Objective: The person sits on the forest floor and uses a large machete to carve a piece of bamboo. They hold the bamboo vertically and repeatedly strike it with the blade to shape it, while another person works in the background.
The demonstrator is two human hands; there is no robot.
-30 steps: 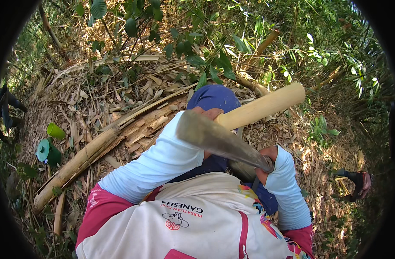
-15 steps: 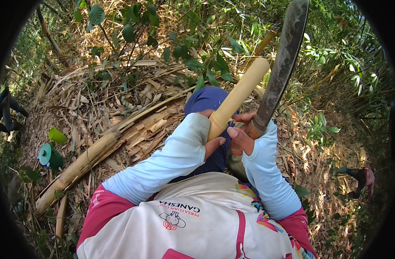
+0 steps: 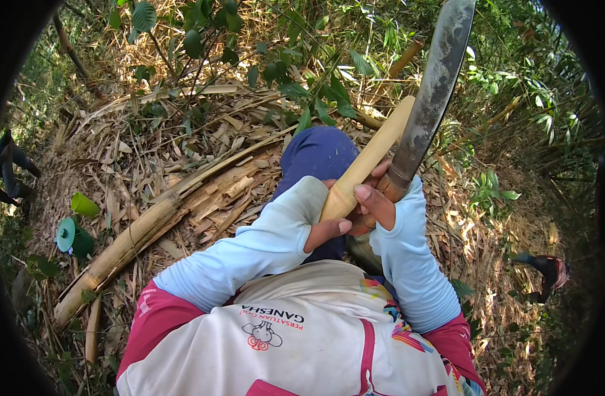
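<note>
My left hand [image 3: 327, 232] is closed around the near part of a pale, smooth length of bamboo [image 3: 375, 152], thumb along its lower end. The piece slants up and away to the right, and a joint ring shows near my grip. In my right hand [image 3: 380, 206] is the wooden handle of a machete [image 3: 434, 86]; its long dark blade points up and away, close beside the bamboo's far end. My right thumb also presses on the bamboo. Part of the fingers of both hands are hidden behind the bamboo and handle. My knee in blue trousers [image 3: 316, 155] is just beyond.
A split bamboo pole [image 3: 141, 234] lies slantwise on the left, among dry leaves and shavings [image 3: 137, 158]. Farther left are a green lidded container [image 3: 74, 237] and a lime-green cup [image 3: 84, 204]. Leafy shrubs stand ahead. Dark-clad limbs show at the left [image 3: 12, 168] and right [image 3: 547, 272] edges.
The bamboo has rolled in my hands, and its far end is slightly lower and nearer the blade. My right thumb has come onto the bamboo. The machete stays in my right hand.
</note>
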